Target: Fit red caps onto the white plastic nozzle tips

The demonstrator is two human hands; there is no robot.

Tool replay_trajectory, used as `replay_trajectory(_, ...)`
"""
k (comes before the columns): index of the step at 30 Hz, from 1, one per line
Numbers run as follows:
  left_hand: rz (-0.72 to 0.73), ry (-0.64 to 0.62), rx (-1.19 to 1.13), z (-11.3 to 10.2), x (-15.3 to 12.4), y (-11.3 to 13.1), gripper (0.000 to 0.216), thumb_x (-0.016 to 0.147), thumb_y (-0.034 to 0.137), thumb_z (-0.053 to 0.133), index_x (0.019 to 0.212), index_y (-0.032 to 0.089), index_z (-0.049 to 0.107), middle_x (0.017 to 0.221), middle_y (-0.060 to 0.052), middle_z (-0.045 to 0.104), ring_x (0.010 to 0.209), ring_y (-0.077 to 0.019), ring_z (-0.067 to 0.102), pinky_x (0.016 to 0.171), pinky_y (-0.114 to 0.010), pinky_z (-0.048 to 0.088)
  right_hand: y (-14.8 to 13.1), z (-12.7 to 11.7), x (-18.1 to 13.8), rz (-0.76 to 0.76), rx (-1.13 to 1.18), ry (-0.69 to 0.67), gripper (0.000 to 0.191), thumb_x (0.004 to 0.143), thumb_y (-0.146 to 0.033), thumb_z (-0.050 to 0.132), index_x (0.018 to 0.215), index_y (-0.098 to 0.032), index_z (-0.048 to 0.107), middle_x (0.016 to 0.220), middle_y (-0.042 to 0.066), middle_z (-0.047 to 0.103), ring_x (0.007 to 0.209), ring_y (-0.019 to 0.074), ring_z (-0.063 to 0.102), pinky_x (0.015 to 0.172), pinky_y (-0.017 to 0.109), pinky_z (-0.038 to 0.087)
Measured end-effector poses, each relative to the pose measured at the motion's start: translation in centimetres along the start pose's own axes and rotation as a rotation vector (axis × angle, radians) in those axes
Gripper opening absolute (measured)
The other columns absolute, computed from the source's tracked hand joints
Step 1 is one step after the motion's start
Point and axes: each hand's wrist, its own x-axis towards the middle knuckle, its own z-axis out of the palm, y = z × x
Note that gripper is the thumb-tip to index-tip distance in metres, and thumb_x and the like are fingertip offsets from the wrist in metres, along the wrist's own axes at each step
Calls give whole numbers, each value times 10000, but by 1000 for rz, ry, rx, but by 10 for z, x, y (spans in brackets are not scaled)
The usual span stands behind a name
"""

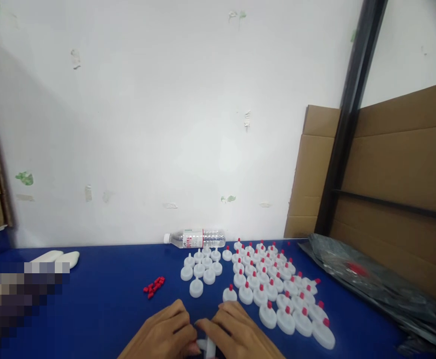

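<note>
A white wall (165, 124) is seen behind a blue table (101, 309), with cardboard sheets (400, 164) leaned at the right and a heap of dark plastic bags (370, 284) laid on the table's right end. A water bottle (197, 238) lies on its side against the wall. Just in front of it, rows of finished caps (277, 289) with red tips are set out towards the right, and a smaller cluster of plain caps (203, 269) stands beside them on the left. A little pile of red tips (154, 286) lies apart from both, further left.

At the near edge, the left hand (165, 334) and the right hand (240, 334) are brought together over the table. A white cap (207, 345) is held between them, low in the frame and mostly covered. The grip of each hand is closed, fingers curled in around the cap; whether a red tip is pinched there too cannot be told.

The risk is judged to be slight but real. The nearest finished caps stand just beside the right hand, so a row could be knocked over by a careless wrist. The small part could also be dropped if it is squeezed off-centre.
</note>
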Motion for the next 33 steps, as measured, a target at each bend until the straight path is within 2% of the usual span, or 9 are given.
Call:
replay_trajectory(3,-62,15,12,-4,5,2,371,1116,340,411,806,246,593,746,-18,668,674,-179,584,586,-273,481,2,1,5,65,47,-118,235,980,-443,654,1096,-250,587,865,-24,718,792,180,686,981,353,518)
replay_trajectory(6,-152,42,-13,-7,7,3,322,1108,372,429,858,251,593,804,-6,696,736,-175,638,703,-265,545,1,-3,8,155,103,-155,203,908,-342,702,1032,-256,567,858,-39,727,819,168,706,1107,365,447)
replay_trajectory(9,-260,66,39,0,0,-4,170,1081,319,455,1083,269,618,945,-12,734,848,-174,706,805,-251,587,1,-8,10,178,188,-182,237,884,-319,747,1026,-265,565,905,-51,749,856,160,719,1141,353,414)
replay_trajectory(10,-284,76,84,4,-4,-8,210,1062,304,478,1237,278,592,1032,-26,744,911,-182,725,808,-243,598,1,-9,10,179,222,-200,243,891,-324,757,1030,-268,566,931,-56,756,884,159,722,1153,354,401)
replay_trajectory(12,-283,109,208,13,-12,-16,518,1018,302,520,1525,308,415,1259,-69,718,1081,-226,730,821,-258,616,2,-11,11,171,272,-238,244,914,-356,763,1035,-269,570,960,-60,758,929,158,721,1161,355,390)
replay_trajectory(15,-289,57,242,22,-19,-23,722,981,248,530,1640,321,242,1329,-83,685,1095,-230,739,818,-250,624,3,-14,13,137,298,-260,224,930,-373,764,1011,-265,586,981,-52,744,989,166,700,1102,333,431)
replay_trajectory(21,-338,22,125,15,-11,-18,582,985,203,515,1539,332,393,1321,-71,662,1070,-221,735,868,-278,603,0,-25,14,259,261,-182,186,894,-282,795,987,-271,634,991,-23,697,953,201,650,995,366,472)
replay_trajectory(26,-517,-76,-111,3,1,-12,185,1055,261,426,1079,258,609,989,-18,678,824,-170,692,744,-260,528,-3,-37,18,287,318,-236,150,939,-189,703,1048,-252,621,978,-11,708,979,197,642,964,351,480)
replay_trajectory(33,-710,-103,-337,-4,4,-13,145,1026,323,515,967,234,614,800,27,667,709,-153,612,640,-242,408,3,-43,22,323,297,-227,168,962,-201,643,1117,-265,639,1298,40,677,1253,265,588,1074,439,473)
